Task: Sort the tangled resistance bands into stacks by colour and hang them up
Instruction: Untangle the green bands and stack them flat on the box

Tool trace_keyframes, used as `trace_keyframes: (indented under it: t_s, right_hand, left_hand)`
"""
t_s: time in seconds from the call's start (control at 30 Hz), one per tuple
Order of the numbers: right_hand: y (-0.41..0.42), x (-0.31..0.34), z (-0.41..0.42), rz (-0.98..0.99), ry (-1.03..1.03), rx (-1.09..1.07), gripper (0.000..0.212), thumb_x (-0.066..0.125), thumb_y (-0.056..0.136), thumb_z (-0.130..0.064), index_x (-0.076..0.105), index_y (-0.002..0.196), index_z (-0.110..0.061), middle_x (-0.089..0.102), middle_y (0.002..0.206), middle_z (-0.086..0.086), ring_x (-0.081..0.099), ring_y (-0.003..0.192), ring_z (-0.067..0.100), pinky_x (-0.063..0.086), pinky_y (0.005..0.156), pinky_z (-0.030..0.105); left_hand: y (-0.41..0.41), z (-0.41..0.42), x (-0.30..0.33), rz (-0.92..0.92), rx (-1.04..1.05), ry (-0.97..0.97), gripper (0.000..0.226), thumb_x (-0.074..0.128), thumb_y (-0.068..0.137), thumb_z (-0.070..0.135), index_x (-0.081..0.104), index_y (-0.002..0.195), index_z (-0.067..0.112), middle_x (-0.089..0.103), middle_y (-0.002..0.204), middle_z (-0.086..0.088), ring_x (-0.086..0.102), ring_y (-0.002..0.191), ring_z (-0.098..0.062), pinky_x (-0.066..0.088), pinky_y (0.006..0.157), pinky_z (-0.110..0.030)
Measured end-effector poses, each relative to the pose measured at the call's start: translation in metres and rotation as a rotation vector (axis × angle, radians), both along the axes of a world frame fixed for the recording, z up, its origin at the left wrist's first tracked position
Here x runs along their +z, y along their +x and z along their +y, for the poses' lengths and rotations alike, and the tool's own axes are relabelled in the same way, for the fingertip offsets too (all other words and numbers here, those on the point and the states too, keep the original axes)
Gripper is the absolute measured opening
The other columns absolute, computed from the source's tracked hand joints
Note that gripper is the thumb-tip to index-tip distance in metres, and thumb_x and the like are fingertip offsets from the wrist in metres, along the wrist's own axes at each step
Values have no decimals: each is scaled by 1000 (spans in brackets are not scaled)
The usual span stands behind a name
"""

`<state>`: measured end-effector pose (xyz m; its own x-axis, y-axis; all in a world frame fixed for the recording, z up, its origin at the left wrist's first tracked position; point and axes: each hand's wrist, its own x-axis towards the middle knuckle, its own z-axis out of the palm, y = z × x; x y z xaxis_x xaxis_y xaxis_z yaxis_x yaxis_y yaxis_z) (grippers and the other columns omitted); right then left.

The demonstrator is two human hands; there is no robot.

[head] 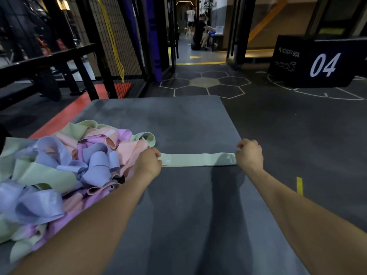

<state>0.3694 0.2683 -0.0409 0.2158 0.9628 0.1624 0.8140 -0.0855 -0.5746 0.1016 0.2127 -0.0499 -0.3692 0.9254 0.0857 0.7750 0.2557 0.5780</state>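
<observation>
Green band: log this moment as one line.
left hand: grips green band | right hand: grips other end | band: flat on grey mat | pile: unsorted

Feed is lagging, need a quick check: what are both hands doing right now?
Left hand: grips the left end of the pale green band.
Right hand: grips the band's right end, laid flat on the grey mat.

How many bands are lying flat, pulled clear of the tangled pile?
1: the green band, stretched flat on the mat between the left hand and right hand. Others may be hidden in the pile.
</observation>
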Motion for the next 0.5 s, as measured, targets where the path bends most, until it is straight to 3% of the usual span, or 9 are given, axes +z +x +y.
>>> trace_keyframes:
  t_s: [0.17, 0.33, 0.5]
  right_hand:
    - [-55, 15, -22, 78, -27, 171, 22, 57, 85, -7, 64, 106, -7, 62, 115, 16, 58, 106, 32, 46, 85, 34]
    - [-128, 36, -71, 115, -73, 349, 21, 62, 84, -10, 65, 105, -7, 63, 114, 15, 59, 105, 32, 47, 88, 35]
    - [-204, 50, -124, 89, -62, 555, 21, 61, 85, -11, 66, 105, -5, 67, 109, 14, 60, 102, 32, 45, 83, 30]
  left_hand:
    - [-10, -34, 21, 8, -119, 95, 19, 58, 82, 2, 67, 97, 9, 68, 104, -7, 63, 96, -26, 49, 89, -32]
    - [-49, -93, 42, 61, -73, 133, 27, 56, 81, 4, 64, 105, 12, 63, 109, -6, 61, 97, -25, 46, 87, -27]
    - [-99, -150, 66, 182, -8, 167, 25, 54, 79, 4, 65, 99, 14, 60, 106, -10, 60, 96, -31, 48, 81, -37]
